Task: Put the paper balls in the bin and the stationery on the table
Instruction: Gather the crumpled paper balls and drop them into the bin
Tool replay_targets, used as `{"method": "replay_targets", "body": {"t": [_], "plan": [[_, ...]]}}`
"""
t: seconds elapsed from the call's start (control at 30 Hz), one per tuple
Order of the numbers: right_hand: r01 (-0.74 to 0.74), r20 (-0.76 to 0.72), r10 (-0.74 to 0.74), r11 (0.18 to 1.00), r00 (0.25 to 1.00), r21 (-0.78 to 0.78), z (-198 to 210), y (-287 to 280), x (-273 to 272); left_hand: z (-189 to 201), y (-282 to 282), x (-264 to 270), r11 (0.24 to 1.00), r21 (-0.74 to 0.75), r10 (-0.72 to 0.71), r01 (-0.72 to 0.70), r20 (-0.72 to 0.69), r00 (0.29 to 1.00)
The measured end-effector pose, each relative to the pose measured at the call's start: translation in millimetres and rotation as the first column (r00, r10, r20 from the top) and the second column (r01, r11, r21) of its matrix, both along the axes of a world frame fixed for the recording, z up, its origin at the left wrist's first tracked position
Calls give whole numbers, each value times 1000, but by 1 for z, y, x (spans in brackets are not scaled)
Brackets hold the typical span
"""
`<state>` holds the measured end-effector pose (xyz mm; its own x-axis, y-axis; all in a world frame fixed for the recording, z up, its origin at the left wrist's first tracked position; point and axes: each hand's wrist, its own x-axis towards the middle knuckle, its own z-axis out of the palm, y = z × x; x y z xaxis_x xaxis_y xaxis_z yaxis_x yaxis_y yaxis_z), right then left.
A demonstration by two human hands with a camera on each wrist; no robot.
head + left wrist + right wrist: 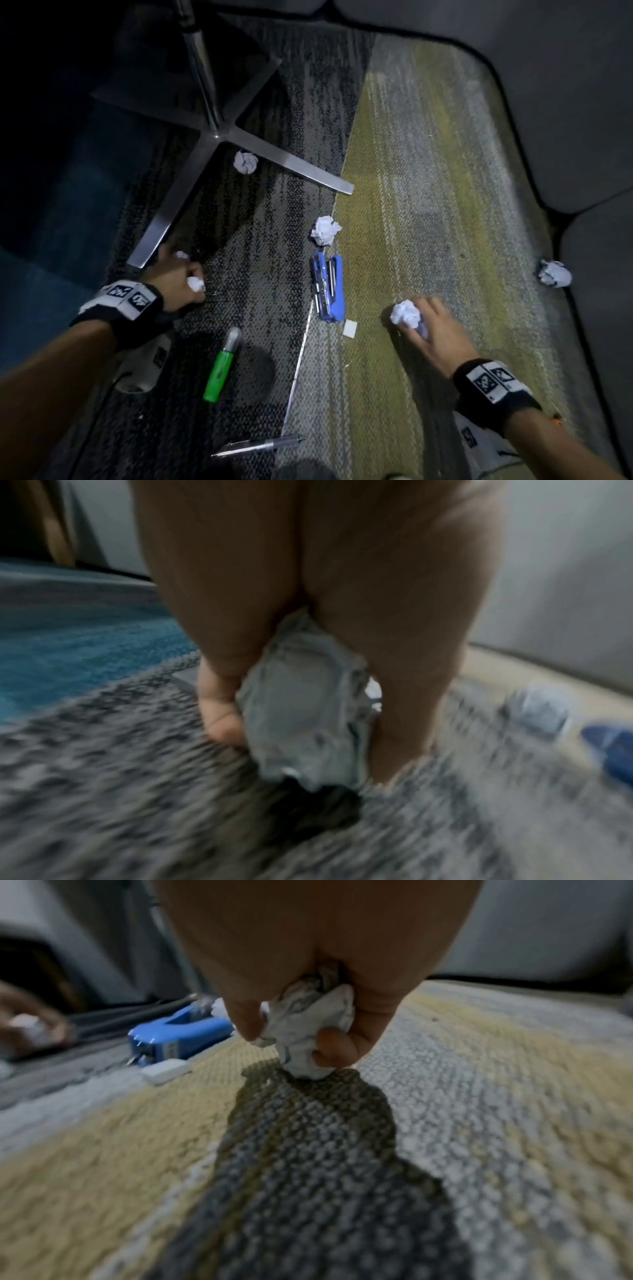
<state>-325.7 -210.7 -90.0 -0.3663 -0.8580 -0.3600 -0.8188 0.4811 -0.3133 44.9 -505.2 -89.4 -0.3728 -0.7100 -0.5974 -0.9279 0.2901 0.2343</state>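
Note:
My left hand (pixel 181 281) grips a crumpled paper ball (pixel 308 710) low over the dark carpet, beside a chair-base leg. My right hand (pixel 431 325) grips another paper ball (pixel 406 314) just above the yellow-grey carpet, fingers and thumb curled round it (pixel 308 1031). Three more paper balls lie loose: one under the chair base (pixel 245 162), one above the stapler (pixel 325 230), one at the far right (pixel 554 273). A blue stapler (pixel 328 287) lies between my hands. A green marker (pixel 222 366) and a pen (pixel 260 444) lie nearer to me.
A metal star-shaped chair base (pixel 219 133) with its post stands at the upper left. A small white eraser-like block (pixel 350 327) lies by the stapler. Grey upholstered furniture (pixel 565 102) borders the carpet at the top and right. No bin or table shows.

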Motion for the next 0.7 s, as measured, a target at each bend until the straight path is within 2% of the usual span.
{"method": "replay_targets", "body": {"t": [0.07, 0.13, 0.17, 0.23, 0.37, 0.4, 0.43, 0.47, 0.53, 0.6, 0.63, 0.67, 0.7], "plan": [[-128, -63, 137, 984, 989, 126, -1, 0, 2, -4, -1, -8, 999, -9, 45, -46, -111, 993], [-198, -95, 218, 963, 971, 184, 0, -2, 11, 2, 6, -19, 990, -19, 128, -136, -242, 962], [-211, -97, 237, 953, 967, 219, 0, -2, 16, 3, 10, -25, 986, 23, 165, -166, -284, 944], [-187, -123, 226, 945, 966, 268, 0, -1, 20, 0, 21, -42, 981, 94, 191, -171, -301, 934], [-180, -131, 208, 963, 969, 201, -1, 3, 23, -13, 40, -55, 995, -83, 48, -60, -143, 989], [-193, -105, 213, 966, 971, 173, -3, 5, 21, -14, 41, -54, 995, -81, 54, -66, -134, 989], [-196, -73, 207, 970, 976, 141, -5, 5, 17, -12, 41, -53, 991, -75, 91, -106, -186, 978], [-179, -23, 182, 977, 983, 116, -7, 5, 13, -10, 38, -47, 980, -31, 181, -195, -253, 951], [-86, 123, 81, 996, 989, 38, -4, 1, 11, 4, 37, -34, 909, 141, 414, -392, -411, 812], [34, 309, -19, 999, 951, -42, 8, -8, 18, 26, 37, -16, 783, 403, 622, -474, -484, 615], [99, 432, -54, 992, 900, -83, 20, -19, 27, 41, 36, -6, 720, 540, 691, -436, -504, 518], [164, 571, -82, 982, 817, -95, 35, -32, 40, 56, 38, 6, 632, 675, 768, -380, -483, 420], [218, 704, -102, 973, 703, -77, 51, -48, 54, 68, 39, 16, 515, 801, 849, -304, -428, 311]]}}
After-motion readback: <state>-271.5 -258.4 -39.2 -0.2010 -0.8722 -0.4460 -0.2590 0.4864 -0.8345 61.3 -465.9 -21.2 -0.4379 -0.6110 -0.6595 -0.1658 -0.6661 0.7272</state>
